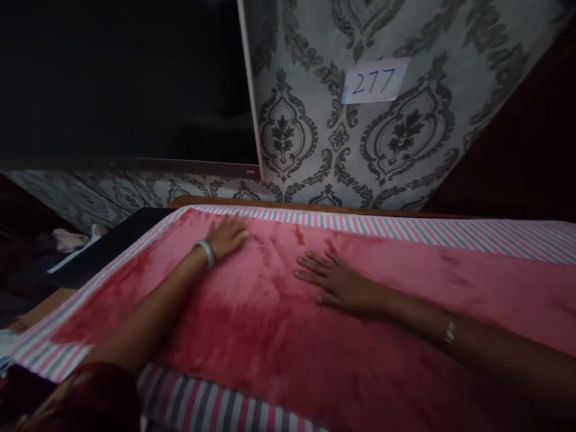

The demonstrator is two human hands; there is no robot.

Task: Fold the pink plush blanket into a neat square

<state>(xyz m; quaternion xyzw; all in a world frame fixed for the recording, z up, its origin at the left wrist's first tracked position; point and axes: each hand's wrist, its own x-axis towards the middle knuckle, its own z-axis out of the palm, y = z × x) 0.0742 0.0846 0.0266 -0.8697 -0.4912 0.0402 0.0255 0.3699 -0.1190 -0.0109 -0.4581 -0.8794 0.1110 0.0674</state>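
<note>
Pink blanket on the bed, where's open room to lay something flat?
The pink blanket is bare right of the right hand, up to the striped sheet, and near the front edge between the forearms. The far left corner is taken by the left hand.

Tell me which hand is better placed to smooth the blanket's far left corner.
Probably the left hand: it lies flat on the red blanket close to that corner by the striped sheet. The right hand rests flat nearer the middle.
</note>
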